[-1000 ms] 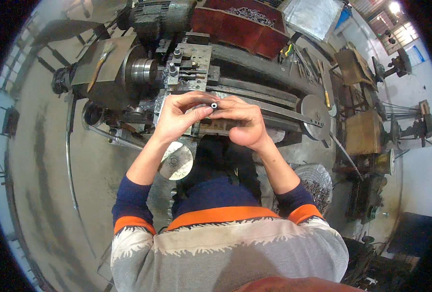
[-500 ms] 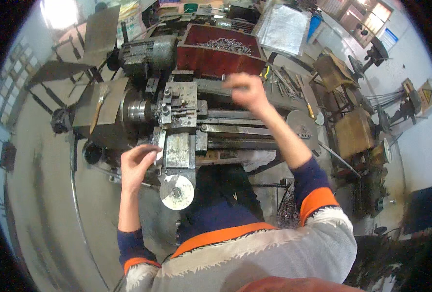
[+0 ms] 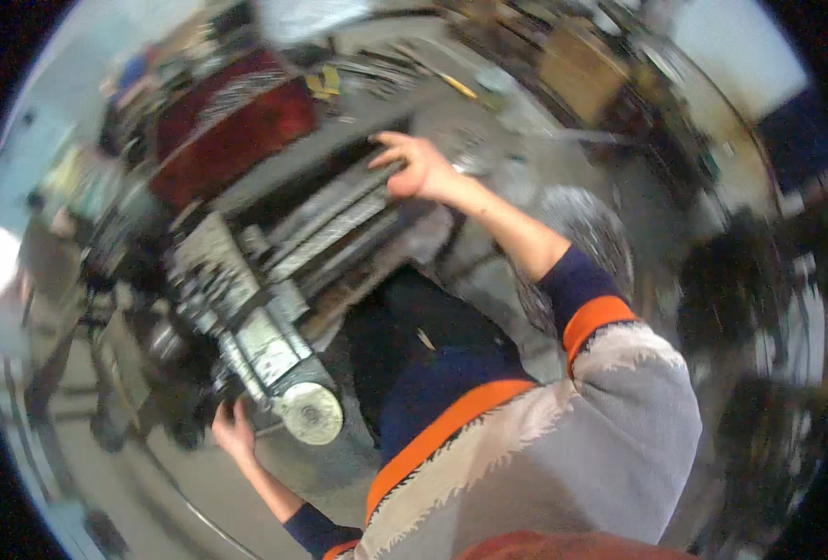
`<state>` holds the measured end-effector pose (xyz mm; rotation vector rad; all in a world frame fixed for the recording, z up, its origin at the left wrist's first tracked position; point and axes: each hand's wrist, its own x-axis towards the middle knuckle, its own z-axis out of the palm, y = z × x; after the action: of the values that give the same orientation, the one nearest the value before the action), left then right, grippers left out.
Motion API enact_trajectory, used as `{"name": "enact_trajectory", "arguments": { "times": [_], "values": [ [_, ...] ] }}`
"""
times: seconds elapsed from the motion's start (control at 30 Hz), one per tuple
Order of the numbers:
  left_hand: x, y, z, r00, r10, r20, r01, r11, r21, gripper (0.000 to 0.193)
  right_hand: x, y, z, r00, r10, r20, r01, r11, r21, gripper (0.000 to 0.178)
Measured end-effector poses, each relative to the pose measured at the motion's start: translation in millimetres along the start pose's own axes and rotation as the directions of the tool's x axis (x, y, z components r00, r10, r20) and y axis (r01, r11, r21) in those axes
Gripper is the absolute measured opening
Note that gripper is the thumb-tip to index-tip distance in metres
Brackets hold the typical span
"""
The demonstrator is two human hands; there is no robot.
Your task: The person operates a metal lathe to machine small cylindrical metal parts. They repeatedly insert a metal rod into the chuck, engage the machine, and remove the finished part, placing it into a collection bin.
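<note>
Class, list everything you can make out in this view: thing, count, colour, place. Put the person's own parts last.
Bin: 1, dark red, upper left
Small metal pieces: too many to count, grey, in the bin
Machine rails: several, grey, running diagonally through the centre
Machine slide: 1, pale grey, left of centre
Round disc: 1, whitish, at the slide's lower end
Hand tools: several, blurred, mostly grey, top centre
Handle: 1, yellow, right of those tools
Panel: 1, tan, upper right
Sweater: 1, grey, white, orange and navy, lower right
Left hand: 1, bare, lower left
Right hand: 1, bare, above centre
Other background: too blurred
</note>
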<state>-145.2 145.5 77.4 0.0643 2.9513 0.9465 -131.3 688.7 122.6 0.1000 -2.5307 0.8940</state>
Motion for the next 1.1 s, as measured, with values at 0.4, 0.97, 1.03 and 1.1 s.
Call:
{"name": "enact_trajectory", "arguments": {
  "times": [0.4,0.97,1.03,1.1],
  "values": [
    [12.7,-31.9,12.3,0.995,0.031,0.091,-0.026,0.998,-0.058,0.029,-294.8,121.3,-163.8,0.525,0.849,-0.056,-0.763,0.441,-0.473,0.041],
    [15.1,-44.9,16.0,0.999,-0.027,0.025,0.031,0.979,-0.202,0.024,-307.9,169.6,-134.6,0.511,0.858,0.046,-0.582,0.385,-0.716,0.048],
    [18.3,-47.8,12.8,0.994,0.005,0.107,0.015,0.982,-0.188,0.024,-309.8,169.5,-133.9,0.579,0.815,-0.030,-0.671,0.455,-0.586,0.051],
    [12.4,-23.4,-3.3,0.969,0.031,0.246,0.016,0.982,-0.187,0.025,-297.1,136.9,-130.6,0.622,0.771,-0.136,-0.753,0.542,-0.373,0.054]
  ]
}}
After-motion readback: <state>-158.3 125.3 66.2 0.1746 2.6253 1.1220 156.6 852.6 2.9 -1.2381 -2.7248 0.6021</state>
